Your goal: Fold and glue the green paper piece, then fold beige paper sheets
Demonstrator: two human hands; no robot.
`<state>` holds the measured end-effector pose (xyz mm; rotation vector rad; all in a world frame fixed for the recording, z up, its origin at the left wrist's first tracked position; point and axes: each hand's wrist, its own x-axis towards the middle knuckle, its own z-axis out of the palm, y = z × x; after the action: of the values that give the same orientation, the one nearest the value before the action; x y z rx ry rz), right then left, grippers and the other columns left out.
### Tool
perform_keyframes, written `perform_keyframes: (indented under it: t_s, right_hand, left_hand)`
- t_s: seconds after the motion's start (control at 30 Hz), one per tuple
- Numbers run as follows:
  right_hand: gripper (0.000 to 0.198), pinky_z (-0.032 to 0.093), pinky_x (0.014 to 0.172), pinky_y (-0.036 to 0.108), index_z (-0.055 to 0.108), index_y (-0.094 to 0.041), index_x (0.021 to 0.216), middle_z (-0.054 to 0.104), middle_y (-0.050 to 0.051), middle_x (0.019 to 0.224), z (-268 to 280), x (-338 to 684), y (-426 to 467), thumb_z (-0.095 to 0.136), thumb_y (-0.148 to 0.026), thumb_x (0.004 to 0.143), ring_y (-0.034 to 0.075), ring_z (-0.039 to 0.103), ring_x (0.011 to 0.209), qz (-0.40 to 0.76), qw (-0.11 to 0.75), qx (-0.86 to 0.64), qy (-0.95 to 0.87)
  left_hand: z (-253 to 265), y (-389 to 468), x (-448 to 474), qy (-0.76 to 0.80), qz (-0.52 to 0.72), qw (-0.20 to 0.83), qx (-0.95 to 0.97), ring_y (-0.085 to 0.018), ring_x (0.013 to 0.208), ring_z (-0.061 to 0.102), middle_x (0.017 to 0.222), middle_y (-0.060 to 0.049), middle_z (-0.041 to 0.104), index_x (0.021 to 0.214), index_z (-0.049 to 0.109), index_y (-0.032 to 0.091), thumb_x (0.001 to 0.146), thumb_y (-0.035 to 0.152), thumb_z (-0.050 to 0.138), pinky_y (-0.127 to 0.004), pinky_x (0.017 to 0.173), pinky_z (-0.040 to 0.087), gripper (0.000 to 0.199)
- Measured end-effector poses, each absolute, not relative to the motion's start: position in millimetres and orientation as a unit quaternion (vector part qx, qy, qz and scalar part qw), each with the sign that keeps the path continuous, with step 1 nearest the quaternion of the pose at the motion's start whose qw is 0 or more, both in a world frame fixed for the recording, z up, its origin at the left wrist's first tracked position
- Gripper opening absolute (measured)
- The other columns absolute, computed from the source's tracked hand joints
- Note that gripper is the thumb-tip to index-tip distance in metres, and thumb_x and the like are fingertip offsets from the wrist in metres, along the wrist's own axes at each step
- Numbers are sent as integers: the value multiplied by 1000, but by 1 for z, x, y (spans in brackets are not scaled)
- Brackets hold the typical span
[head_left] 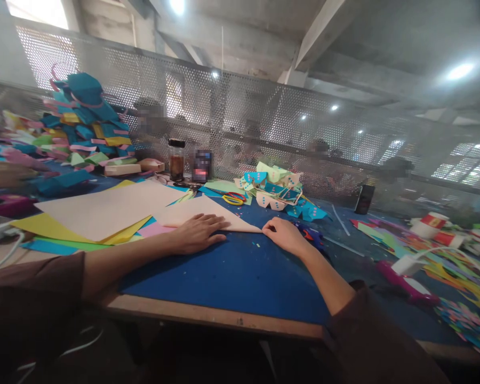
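Observation:
A pale pink sheet of paper (206,209), folded into a pointed triangle, lies on the blue tabletop before me. My left hand (200,232) rests flat across its near folded edge, fingers stretched out and a little apart. At the paper's right tip, my right hand (282,234) has its fingers curled and closed on the point. Left of the folded piece, larger pale pink sheets (104,208) overlap yellow paper (44,229), with blue and green sheets showing underneath. Tiny paper scraps lie just in front of the right hand.
Behind the paper are yellow-and-red-handled scissors (234,199), a jar (176,160), a phone (202,165) and cut paper masks (272,192). Teal paper pieces (88,117) are heaped at left. A magenta power strip (408,285) and coloured paper (456,272) lie right. A perforated partition (232,101) stands behind.

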<state>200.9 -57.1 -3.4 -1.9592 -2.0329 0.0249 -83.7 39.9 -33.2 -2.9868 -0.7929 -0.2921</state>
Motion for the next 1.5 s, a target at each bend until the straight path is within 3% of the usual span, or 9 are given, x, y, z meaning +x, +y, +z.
perform_keyframes:
  t_s: [1.5]
  right_hand:
    - [26,40,78,23,75,-21,91,70,6,103,-5,202,-56,52,-30,93,18,65,94,11,137,-691,-709]
  left_hand:
    - [-26,36,-84,-281,-39,-25,-959,-29,151,23,164,-5,25,156,31,31,100,67,22,-50,120,18,67]
